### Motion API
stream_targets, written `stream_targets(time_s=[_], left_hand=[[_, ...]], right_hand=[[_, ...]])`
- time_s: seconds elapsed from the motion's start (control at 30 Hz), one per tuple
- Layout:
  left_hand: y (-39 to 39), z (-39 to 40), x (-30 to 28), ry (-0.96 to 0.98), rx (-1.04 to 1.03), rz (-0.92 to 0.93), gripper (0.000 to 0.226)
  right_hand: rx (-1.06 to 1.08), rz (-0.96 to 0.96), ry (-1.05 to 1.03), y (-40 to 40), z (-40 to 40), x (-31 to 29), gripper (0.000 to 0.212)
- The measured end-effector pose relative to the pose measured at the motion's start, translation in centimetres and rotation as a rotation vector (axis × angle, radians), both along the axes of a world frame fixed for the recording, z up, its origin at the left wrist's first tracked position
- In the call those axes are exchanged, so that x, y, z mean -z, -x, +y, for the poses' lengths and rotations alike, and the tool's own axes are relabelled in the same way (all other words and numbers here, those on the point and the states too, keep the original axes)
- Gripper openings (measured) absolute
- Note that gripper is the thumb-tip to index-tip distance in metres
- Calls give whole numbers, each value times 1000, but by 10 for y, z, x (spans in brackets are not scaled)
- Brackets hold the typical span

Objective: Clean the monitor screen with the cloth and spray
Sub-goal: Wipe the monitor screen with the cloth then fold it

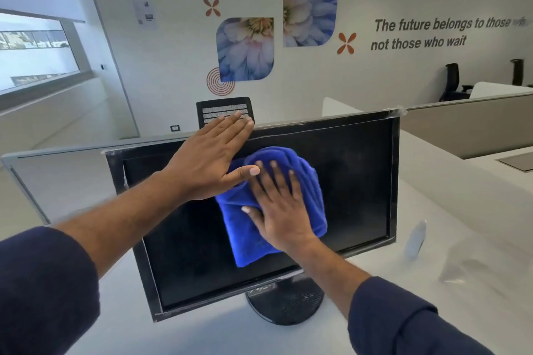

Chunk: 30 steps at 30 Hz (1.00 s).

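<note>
Monitor: a black flat-screen monitor (354,181) stands on a round black base (285,304) on the white desk (432,282), its screen dark and its frame tilted, the right end higher in this view.
Cloth: a bunched blue microfibre cloth (310,179) lies against the middle of the screen, its lower corner hanging toward the bottom bezel.
Right hand: the right hand (278,204) is flat, fingers spread and straight, pressing the cloth onto the glass.
Left hand: the left hand (210,158) is also flat with fingers together; the fingertips reach over the monitor's top edge, the thumb points toward the cloth and lies just beside the right fingertips.
Spray: a pale, blurred bottle (415,239) stands on the desk right of the monitor's lower right corner; I think it is the spray, though the blur hides its top.
Plastic: something clear and crinkled (458,268) lies just beyond the bottle, near the desk's right side.
Edges: dark screen is bare on both sides of the cloth, out to the left and right bezels.
Room: a grey partition (467,118) runs behind the monitor, with a mesh chair back (225,111) rising above it.
</note>
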<state>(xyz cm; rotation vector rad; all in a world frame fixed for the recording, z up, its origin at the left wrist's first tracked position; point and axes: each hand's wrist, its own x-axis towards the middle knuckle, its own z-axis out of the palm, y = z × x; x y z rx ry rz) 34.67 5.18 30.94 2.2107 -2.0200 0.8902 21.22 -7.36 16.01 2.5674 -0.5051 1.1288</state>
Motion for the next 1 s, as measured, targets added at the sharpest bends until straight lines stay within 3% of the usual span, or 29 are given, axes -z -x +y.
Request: stream_targets(time_s=[0.2,0.3,0.63,0.83,1.0], left_hand=[[3,0,6,8,-61,-18,98],[4,-1,7,7,-87,-8,98],[7,5,-4,-35,-78,132,106],[10,6,-6,-26,-75,161,105],[9,2,-3,-26,-78,140,104]], right_hand=[[302,-231,-385,47,-67,-14,71],[314,-319,-504,43,-69,-25,71],[-146,8,-55,-37,49,-23,60],[-167,143,98,-37,34,-31,55],[-25,27,-17,7,-33,-35,65]])
